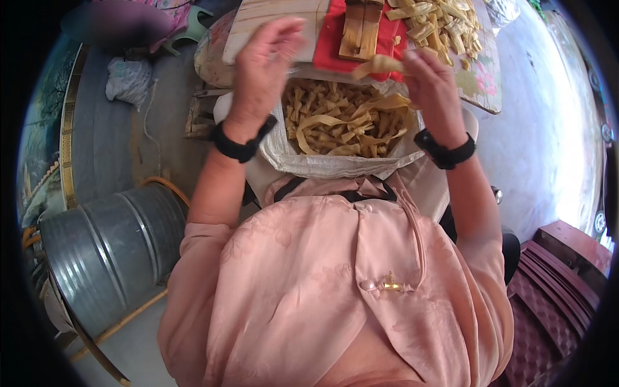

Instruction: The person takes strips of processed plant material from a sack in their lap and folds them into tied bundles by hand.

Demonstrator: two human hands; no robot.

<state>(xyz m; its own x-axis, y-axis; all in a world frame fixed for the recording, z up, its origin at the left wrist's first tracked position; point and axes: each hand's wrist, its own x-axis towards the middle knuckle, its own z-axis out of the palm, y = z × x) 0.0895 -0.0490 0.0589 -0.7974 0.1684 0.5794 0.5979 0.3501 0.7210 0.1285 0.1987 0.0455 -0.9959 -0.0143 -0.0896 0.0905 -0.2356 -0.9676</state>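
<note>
My right hand (433,92) pinches a knotted pale-yellow strip (379,65), which looks like tofu skin, above the far right rim of a sack. Blurred and raised over the sack's left side, my left hand (268,63) has bent fingers and no visible thing in them. Before my lap, the white woven sack (333,167) gapes open, full of many knotted strips (338,116); a longer loose strip (309,128) curls on top. Beyond it, a grooved wooden block (360,36) rests on red cloth (329,48). Flat unknotted strips (445,24) are heaped to its right.
A low table (273,12) bears the cloth and heap. A ribbed metal drum (116,242) lies at my left, with a bamboo pole (133,309) alongside. Further left sits a tied plastic bag (128,82). Dark red stacked furniture (556,285) stands at lower right.
</note>
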